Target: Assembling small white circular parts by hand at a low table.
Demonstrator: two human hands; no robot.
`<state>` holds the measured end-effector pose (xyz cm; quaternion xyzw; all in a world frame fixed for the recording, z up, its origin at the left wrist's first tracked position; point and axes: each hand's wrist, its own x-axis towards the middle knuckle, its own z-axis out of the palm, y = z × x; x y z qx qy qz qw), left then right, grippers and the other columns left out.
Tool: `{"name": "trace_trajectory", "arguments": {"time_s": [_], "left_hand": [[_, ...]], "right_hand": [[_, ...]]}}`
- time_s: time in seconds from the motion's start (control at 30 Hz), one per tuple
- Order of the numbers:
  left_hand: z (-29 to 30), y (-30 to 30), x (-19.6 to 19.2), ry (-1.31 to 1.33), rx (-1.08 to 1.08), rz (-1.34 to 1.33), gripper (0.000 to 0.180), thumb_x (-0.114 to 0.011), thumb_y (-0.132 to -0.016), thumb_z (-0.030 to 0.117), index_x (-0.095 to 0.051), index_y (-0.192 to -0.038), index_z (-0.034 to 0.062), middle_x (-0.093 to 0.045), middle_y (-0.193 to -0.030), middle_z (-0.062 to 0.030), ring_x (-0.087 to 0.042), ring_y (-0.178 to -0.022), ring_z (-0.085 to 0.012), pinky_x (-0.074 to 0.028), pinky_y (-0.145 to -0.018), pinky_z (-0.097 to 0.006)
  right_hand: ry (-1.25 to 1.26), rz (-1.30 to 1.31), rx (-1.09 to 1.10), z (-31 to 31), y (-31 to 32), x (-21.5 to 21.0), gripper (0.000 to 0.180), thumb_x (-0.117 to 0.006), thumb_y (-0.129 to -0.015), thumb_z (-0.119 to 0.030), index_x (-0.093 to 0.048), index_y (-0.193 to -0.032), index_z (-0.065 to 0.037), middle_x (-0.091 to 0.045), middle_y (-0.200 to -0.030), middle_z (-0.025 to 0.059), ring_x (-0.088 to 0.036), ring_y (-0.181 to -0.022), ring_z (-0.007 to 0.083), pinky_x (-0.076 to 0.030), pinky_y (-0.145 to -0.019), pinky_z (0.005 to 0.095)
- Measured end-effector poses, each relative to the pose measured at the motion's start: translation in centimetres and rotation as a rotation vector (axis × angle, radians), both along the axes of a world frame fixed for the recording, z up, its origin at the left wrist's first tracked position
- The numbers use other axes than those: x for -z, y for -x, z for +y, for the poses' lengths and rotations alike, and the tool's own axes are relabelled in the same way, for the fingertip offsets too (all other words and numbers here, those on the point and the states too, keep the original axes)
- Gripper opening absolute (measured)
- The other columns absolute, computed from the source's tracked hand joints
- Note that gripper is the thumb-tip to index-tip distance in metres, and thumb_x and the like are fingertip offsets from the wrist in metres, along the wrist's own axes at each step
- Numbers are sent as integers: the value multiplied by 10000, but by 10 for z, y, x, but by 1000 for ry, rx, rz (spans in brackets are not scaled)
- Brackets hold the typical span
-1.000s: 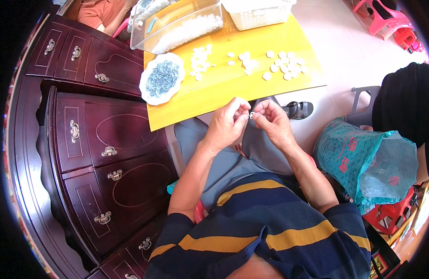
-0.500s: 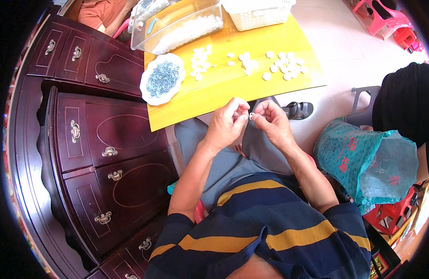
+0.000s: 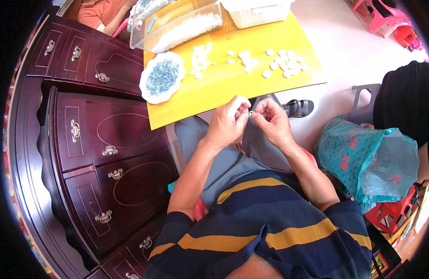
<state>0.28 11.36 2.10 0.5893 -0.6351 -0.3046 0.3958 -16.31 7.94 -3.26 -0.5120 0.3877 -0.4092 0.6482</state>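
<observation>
Just past the table's near edge, over my lap, my left hand (image 3: 229,122) and my right hand (image 3: 274,122) meet with fingers pinched. Between their fingertips sits a small white piece (image 3: 251,113), its shape too tiny to make out. The right fingers grip this piece; what the left fingers hold, if anything, is hidden. On the yellow table (image 3: 196,100) lie loose groups of small white pieces, among them a cluster of round ones (image 3: 287,63) at the right. A white scalloped dish (image 3: 145,91) at the left holds many thin, dark grey-blue slivers (image 3: 162,77).
A clear plastic box (image 3: 139,42) with white pieces and a white perforated basket (image 3: 261,21) stand at the table's back. Dark wooden drawers (image 3: 131,135) line the left. A teal plastic bag (image 3: 337,146) is at my right, near a grey stool (image 3: 361,102). Another person (image 3: 100,14) sits far left.
Both hands stay in nearly the same place, with the fingertips shifting slightly around the small white piece. The whole view has moved a little.
</observation>
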Motion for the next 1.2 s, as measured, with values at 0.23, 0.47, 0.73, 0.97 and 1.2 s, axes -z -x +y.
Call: {"name": "trace_trajectory", "arguments": {"time_s": [0.23,0.47,0.73,0.97,1.2], "left_hand": [[1,-4,5,-56,-26,79,180,-671,-877,-3,-602,-1043,14,-673,-843,-113,-691,-763,-209,-556,-710,-326],[1,-6,5,-80,-16,138,184,-674,-889,-15,-599,-1056,5,-674,-861,-86,-681,-795,-166,-556,-733,-301],[1,-5,5,-72,-12,137,198,-672,-876,-26,-600,-1058,3,-665,-846,-83,-668,-766,-156,-551,-715,-292],[1,1,2,-87,-26,81,185,-649,-866,-32,-601,-1040,8,-649,-811,-93,-663,-720,-169,-546,-686,-297],[-1,2,4,-38,-14,25,196,-638,-862,-33,-607,-1049,16,-663,-825,-102,-681,-718,-207,-557,-679,-321]], "right_hand": [[9,-5,4,0,0,-3,100,-698,-908,-14,-605,-915,-50,-569,-791,-77,-494,-689,-9,-421,-606,168],[-48,-55,-64,-2,2,-3,117,-675,-948,-17,-572,-942,-74,-550,-833,-76,-507,-731,-2,-420,-645,163],[-48,-28,-82,-2,3,-2,114,-670,-950,-17,-571,-946,-75,-557,-829,-70,-516,-723,5,-428,-645,167],[-18,-23,-5,3,-2,5,110,-701,-905,-5,-606,-906,-61,-568,-797,-81,-491,-692,-12,-426,-612,165],[-59,-49,-8,2,-2,3,116,-695,-909,4,-602,-905,-65,-563,-803,-81,-492,-698,-11,-424,-615,165]]}}
